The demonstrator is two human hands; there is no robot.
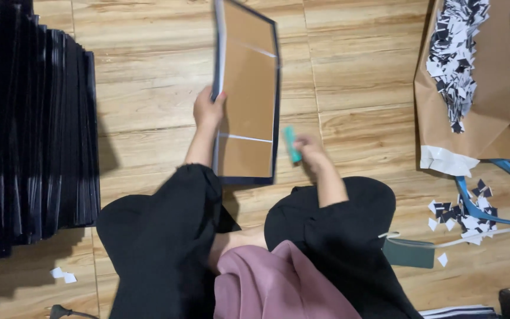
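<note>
Head view, paper bag (pixel 497 112), cut scraps (pixel 457 53) inside

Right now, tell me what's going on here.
A person sits on the wooden floor. The left hand grips the left edge of a flat brown board with dark edging, tilting it up. The right hand holds a small teal tool beside the board's right edge. A tall stack of dark boards stands at left; paper scraps lie on brown paper at right.

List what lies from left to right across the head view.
Stack of dark folded boards → left hand → brown board with dark edges → right hand holding a teal tool → brown paper heaped with scraps.
</note>
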